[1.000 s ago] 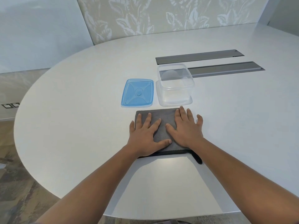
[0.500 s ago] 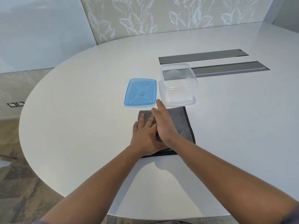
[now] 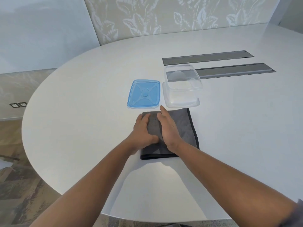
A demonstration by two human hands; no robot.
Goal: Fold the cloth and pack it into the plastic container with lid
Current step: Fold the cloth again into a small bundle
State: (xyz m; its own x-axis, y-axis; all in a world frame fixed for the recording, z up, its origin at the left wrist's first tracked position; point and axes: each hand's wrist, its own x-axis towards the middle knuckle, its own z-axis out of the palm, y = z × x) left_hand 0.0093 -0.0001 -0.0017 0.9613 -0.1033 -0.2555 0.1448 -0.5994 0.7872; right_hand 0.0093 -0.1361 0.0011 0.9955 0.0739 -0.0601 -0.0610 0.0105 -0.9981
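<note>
Grey cloth [image 3: 183,128] lay folded on the white table [image 3: 82,112], at centre of view, dark-hemmed edges along its 3 and 6 o'clock sides. Blue lid [image 3: 144,94] sat flat on the table at 11 o'clock from the cloth, just beyond its far edge. Clear plastic container [image 3: 182,89] stood upright and uncovered at 12 to 1 o'clock from the cloth, just beside the lid; could not tell whether the two touched.

Left hand [image 3: 142,128] rested palm down on the cloth's 9 o'clock side, fingers loosely curved over that edge, thumb lying on the fabric; whether it gripped the edge could not be told. Right hand [image 3: 167,126] stood on its outer edge across the middle of the cloth, fingers straight and together, pointing toward 11 o'clock, holding nothing; a ridge of cloth rose between the two hands.

Two grey recessed panels [image 3: 208,57] ran toward 3 o'clock behind the container.
</note>
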